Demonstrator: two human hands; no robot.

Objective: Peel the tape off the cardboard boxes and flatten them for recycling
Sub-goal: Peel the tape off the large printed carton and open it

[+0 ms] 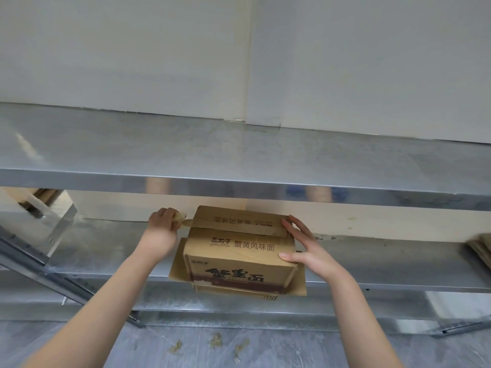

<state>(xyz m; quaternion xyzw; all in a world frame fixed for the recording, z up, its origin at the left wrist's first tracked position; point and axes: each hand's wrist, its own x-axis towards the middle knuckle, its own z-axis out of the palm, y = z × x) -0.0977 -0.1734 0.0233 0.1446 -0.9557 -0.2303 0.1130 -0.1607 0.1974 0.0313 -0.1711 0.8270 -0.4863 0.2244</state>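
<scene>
Brown printed cardboard box (233, 261) on the lower grey metal shelf (385, 264). Left hand (162, 224) fingers pinch crumpled yellowish tape (180, 217) at its top seam; right hand (305, 251) fingers lie straight against its right edge.

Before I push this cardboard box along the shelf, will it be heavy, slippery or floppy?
Probably light: the cardboard box has open flaps, so it looks empty. It may slide easily on the smooth metal shelf; the right hand rests flat against its side. Its creased corners suggest it could buckle.
</scene>
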